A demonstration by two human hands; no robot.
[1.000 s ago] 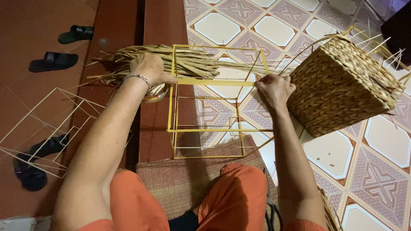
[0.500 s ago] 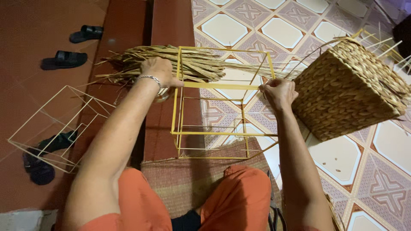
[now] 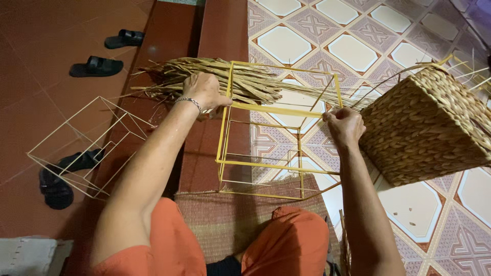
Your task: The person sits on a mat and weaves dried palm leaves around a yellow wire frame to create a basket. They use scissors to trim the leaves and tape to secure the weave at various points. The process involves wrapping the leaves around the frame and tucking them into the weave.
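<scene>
I am sitting on the floor with the yellow wire frame [image 3: 279, 138] standing in front of my knees, its lower edge on the woven mat [image 3: 230, 214]. My left hand [image 3: 204, 91] is closed over the frame's top left corner, and it also lies against the bundle of dried straw [image 3: 225, 79] that rests across the far side of the frame. My right hand [image 3: 343, 127] is curled at the top right end of the near bar; I cannot tell whether it pinches a single strand or only the wire. The two hands are well apart, one at each end of that bar.

To do this well, I judge the frame must sit square and steady, so I would keep the left grip firm and let the right do the fine work. Any strand drawn from the bundle should come out straight, without dragging the rest along.

Just beside my right hand the finished woven basket [image 3: 427, 128] leans tilted on the patterned tiles. A bare white wire frame [image 3: 84, 145] lies to my left, near black sandals [image 3: 61, 179].
</scene>
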